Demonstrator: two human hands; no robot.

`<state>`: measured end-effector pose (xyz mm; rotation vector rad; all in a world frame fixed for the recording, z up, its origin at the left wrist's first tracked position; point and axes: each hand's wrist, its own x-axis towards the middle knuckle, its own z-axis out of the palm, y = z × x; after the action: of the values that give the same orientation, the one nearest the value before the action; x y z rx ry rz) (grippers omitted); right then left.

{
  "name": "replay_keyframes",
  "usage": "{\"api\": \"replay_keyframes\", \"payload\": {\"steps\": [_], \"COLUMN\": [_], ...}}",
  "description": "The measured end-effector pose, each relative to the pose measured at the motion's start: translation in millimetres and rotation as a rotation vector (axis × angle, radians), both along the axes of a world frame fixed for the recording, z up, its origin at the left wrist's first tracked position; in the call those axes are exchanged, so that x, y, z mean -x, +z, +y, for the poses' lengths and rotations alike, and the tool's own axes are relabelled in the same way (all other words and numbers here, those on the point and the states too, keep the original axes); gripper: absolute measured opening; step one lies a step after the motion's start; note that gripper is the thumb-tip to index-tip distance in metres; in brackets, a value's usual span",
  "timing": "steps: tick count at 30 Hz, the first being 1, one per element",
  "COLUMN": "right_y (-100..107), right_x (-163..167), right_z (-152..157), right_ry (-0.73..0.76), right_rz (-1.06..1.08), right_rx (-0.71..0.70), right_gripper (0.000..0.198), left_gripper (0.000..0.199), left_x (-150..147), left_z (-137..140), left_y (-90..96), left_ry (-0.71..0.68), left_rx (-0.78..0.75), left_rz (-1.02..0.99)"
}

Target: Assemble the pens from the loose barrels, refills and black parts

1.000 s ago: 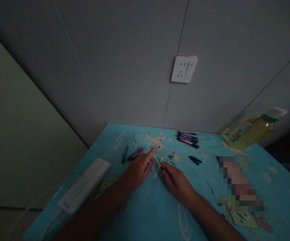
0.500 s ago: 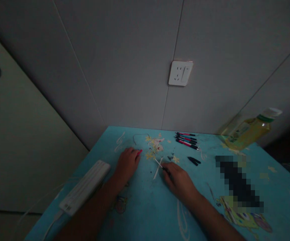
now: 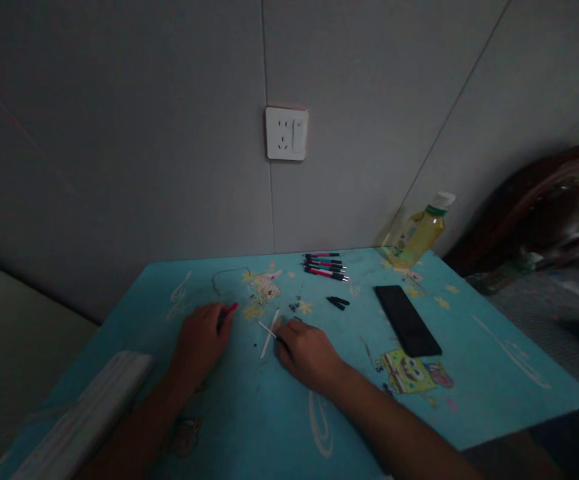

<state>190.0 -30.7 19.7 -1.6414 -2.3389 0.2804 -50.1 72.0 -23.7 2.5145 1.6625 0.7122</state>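
Observation:
My left hand (image 3: pixel 200 339) rests on the table, its fingers closed around a red pen barrel (image 3: pixel 233 308) whose end sticks out past the fingertips. My right hand (image 3: pixel 309 350) pinches a thin white pen refill (image 3: pixel 266 328) with a dark end at the fingers. Beneath that refill's tip, slim white sticks (image 3: pixel 270 337) lie on the blue table; they look like more refills. Small dark pen pieces (image 3: pixel 294 307) sit just beyond my right hand. Two or so black pen parts (image 3: pixel 338 303) lie further to the right.
Several red, blue and black pens (image 3: pixel 325 267) lie near the wall. A black phone (image 3: pixel 407 321) is at the right, with a bottle of yellow liquid (image 3: pixel 418 233) behind it. A white power strip (image 3: pixel 89 413) lies at the left. A socket (image 3: pixel 286 133) is on the wall.
My view has turned to the right, so everything sits further left in the picture. Both hands keep their holds on the pen barrel and the refill, with little other movement.

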Motion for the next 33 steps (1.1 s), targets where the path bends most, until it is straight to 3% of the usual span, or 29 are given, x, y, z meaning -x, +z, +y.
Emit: {"api": "replay_keyframes", "payload": {"steps": [7,10,15,18,24,33], "right_y": [-3.5,-1.5,1.0,0.8,-4.0,-9.3], "right_x": [-4.4,-5.0,-4.9,-5.4,-4.9,-2.1], "right_z": [0.4,-0.5,-2.0,-2.3,-1.2,-0.4], "right_ry": [0.012,0.004,0.015,0.008,0.015,0.020], "right_rz": [0.039,0.064,0.081,0.072,0.061,0.061], "right_rx": [-0.013,-0.013,0.004,0.005,-0.027,-0.018], "right_gripper": [0.025,0.024,0.024,0.023,0.025,0.024], "left_gripper": [0.034,0.035,0.041,0.047,0.034,0.026], "left_x": [-2.7,-5.4,-10.7,-13.0,-17.1,-50.4], "left_z": [2.1,4.0,16.8,24.0,36.1,62.1], "left_y": [-3.5,-1.6,7.6,16.8,32.6,23.0], "left_ry": [0.116,0.089,0.035,-0.013,-0.008,-0.093], "left_rx": [0.097,0.094,-0.030,-0.014,0.011,0.100], "left_rz": [-0.195,-0.226,-0.190,-0.080,0.032,0.090]}}
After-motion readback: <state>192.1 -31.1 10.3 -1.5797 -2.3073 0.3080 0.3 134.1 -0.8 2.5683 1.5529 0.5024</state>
